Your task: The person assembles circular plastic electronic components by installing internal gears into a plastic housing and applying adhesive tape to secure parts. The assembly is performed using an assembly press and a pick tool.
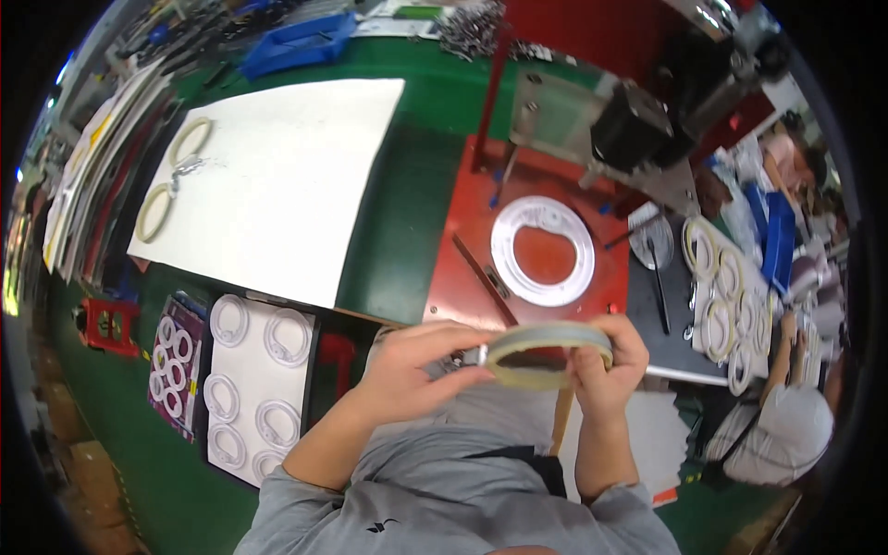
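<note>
big white sheet (277,185) on the green table (416,129), white ring (543,251) sitting on a red plate (467,250), blue tray (301,42) up back

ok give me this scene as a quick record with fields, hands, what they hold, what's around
left hand: grips the ring at its metal fitting
right hand: pinches the ring's right edge
held thing: pale yellowish ring, held edge-on above the lap
bench ahead: red plate with a white flat ring lying on it
left: white sheet with two rings; tray of white rings
right: pile of pale rings; another person's grey sleeve
</note>
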A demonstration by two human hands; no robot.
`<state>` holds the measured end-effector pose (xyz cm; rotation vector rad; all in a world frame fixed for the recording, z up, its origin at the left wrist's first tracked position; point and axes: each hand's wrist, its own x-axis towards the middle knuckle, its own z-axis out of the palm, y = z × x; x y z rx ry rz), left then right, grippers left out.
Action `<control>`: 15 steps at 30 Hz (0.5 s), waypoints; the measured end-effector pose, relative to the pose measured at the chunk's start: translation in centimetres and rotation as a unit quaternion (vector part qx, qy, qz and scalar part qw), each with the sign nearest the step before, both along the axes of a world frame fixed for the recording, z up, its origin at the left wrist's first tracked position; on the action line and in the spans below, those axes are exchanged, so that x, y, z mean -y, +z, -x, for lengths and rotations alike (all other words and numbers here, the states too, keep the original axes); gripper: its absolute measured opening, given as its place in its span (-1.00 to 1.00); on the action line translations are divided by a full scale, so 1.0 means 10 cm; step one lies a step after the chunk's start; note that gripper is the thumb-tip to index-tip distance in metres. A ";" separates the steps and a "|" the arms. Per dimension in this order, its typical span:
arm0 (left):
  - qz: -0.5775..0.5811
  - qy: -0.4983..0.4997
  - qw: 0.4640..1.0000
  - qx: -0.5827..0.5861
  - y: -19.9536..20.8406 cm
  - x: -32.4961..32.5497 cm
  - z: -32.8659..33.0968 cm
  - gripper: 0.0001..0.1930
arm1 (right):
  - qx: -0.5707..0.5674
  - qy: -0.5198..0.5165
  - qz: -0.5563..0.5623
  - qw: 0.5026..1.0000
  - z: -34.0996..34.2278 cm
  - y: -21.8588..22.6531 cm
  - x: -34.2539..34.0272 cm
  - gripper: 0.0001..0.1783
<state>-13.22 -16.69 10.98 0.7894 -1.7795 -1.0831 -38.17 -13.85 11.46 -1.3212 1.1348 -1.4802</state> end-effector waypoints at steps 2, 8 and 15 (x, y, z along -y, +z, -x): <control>0.015 0.002 1.000 0.000 -0.06 0.02 0.04 -0.63 | 0.026 0.062 -0.069 0.995 0.14 0.04 -0.06 -0.59; -0.103 -0.005 0.994 -0.025 -0.07 0.13 0.10 -0.66 | -0.220 -0.194 0.000 0.956 1.13 -0.06 0.32 -0.71; -0.185 -0.014 0.981 -0.058 -0.26 0.23 0.11 -0.63 | -0.504 -0.299 -0.077 0.807 1.80 -0.62 0.40 -0.54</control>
